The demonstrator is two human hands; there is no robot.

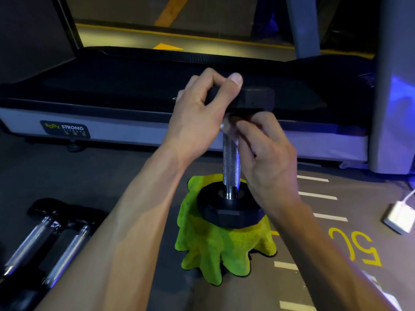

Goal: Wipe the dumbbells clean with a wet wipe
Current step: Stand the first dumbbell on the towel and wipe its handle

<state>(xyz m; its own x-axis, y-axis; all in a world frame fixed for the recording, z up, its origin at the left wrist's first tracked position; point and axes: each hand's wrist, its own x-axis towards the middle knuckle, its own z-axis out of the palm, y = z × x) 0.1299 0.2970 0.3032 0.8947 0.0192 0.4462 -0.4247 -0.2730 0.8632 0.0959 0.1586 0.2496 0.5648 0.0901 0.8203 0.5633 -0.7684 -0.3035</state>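
Observation:
A black dumbbell with a knurled chrome handle (pixel 231 162) stands upright on end, its lower head (pixel 229 209) resting on a crumpled lime-green cloth (pixel 215 250) on the floor. My left hand (pixel 202 115) grips the dumbbell's upper head (pixel 258 97) from the left, thumb over the top. My right hand (pixel 267 151) pinches something small and pale against the handle just under the upper head; most of that piece is hidden by my fingers.
Two more dumbbells (pixel 45 239) lie side by side on the floor at lower left. A treadmill base (pixel 112 122) runs across behind. A white charger block with a cable (pixel 398 217) sits at right, near yellow and white floor markings (pixel 354 245).

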